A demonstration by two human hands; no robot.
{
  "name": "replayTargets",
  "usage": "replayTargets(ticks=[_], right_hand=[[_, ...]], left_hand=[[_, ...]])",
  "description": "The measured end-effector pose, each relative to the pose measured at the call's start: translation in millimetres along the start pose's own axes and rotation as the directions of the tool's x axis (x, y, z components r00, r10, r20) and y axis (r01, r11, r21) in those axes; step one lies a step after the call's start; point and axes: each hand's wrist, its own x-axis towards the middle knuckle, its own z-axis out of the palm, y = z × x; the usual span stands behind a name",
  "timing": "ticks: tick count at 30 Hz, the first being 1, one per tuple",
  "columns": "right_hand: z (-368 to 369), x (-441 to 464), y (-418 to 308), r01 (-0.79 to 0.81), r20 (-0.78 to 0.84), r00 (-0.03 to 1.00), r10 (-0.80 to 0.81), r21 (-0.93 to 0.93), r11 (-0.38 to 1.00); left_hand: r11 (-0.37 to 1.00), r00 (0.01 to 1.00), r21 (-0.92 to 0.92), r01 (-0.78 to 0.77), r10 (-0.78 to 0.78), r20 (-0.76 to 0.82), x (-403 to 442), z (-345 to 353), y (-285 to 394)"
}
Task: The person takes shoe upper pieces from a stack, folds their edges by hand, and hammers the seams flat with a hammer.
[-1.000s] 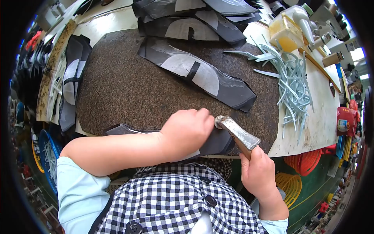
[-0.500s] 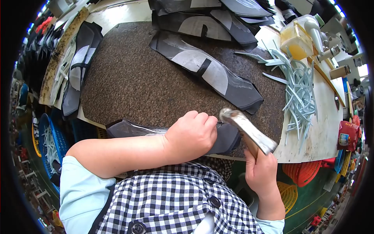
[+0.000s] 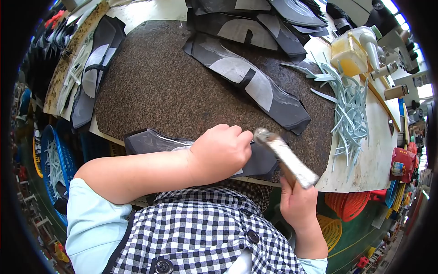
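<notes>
Lying at the near edge of the tabletop point(image 3: 378, 157), the dark panel point(image 3: 155, 140) looks unfinished, with the left hand point(image 3: 221, 148) over it, its grip impossible to tell, and the right hand's fingers point(image 3: 285, 189) clamped round a hammer point(image 3: 292, 162).

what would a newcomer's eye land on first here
Probably the hammer in the right hand, its metal head close to the curled left hand, which is over a dark piece at the near edge of the brown speckled board. Next, likely the tangle of pale blue strips along the board's right side, then the stack of dark sheets at its far edge.
</notes>
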Motion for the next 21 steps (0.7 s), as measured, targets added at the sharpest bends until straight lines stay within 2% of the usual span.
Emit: replayTargets(ticks=[2,5,8,11,12,13,14,15,16,17,18,19,21], right_hand=[[-1.7,2.2,-5.0,-0.048,0.107,0.993,0.056,-0.070,0.996],[-6.3,3.8,-7.1,-0.018,0.079,0.996,0.027,-0.110,0.994],[-1.3,2.8,-11.7,-0.035,0.132,0.990,0.046,-0.081,0.996],[-0.7,2.9,-10.4,-0.130,0.148,0.980,0.136,-0.050,0.990],[-2.2,3.2,-10.6,-0.101,0.132,0.986,0.105,-0.041,0.994],[-2.9,3.2,-10.9,-0.071,0.116,0.990,0.074,-0.031,0.997],[-2.7,3.8,-11.7,-0.040,0.103,0.994,0.042,-0.019,0.999],[-3.4,9.7,-22.1,0.073,0.060,0.996,-0.070,-0.053,0.996],[-0.7,5.2,-23.0,0.037,0.173,0.985,-0.023,-0.082,0.996],[1.7,3.5,-24.0,-0.001,0.167,0.986,0.015,-0.081,0.997],[3.1,3.3,-24.5,-0.037,0.158,0.986,0.050,-0.082,0.996],[2.9,3.9,-23.1,-0.028,0.144,0.989,0.037,-0.066,0.997],[2.7,4.6,-20.2,-0.013,0.124,0.992,0.017,-0.036,0.999]], left_hand=[[0.999,0.999,0.043,-0.031,0.032,-0.005,0.5,-0.8,0.2],[0.999,0.999,0.038,-0.007,0.006,0.033,0.2,-8.9,-2.6],[0.914,0.947,-0.262,0.309,-0.270,0.174,-4.6,-12.4,-24.1],[0.954,0.971,-0.255,0.156,-0.101,0.218,-7.2,-14.6,-35.8],[0.961,0.972,-0.255,0.109,-0.049,0.231,-8.3,-14.5,-37.3],[0.988,0.980,-0.121,-0.092,0.112,0.167,-8.5,-23.2,-29.8],[0.980,0.978,-0.065,-0.186,0.191,0.086,-12.8,-18.7,-21.5],[0.984,0.980,-0.046,-0.171,0.175,0.094,-14.3,-19.4,-22.7],[0.987,0.981,-0.024,-0.161,0.162,0.103,-14.4,-21.2,-26.3],[0.978,0.986,-0.203,0.041,-0.007,0.164,-14.0,-22.2,-33.7],[0.902,0.955,-0.356,0.245,-0.162,0.248,-11.3,-25.1,-42.3],[0.771,0.845,-0.436,0.464,-0.238,0.478,-6.4,-37.5,-48.8],[0.933,0.927,-0.303,0.195,-0.074,0.367,-13.3,-34.3,-47.3]])
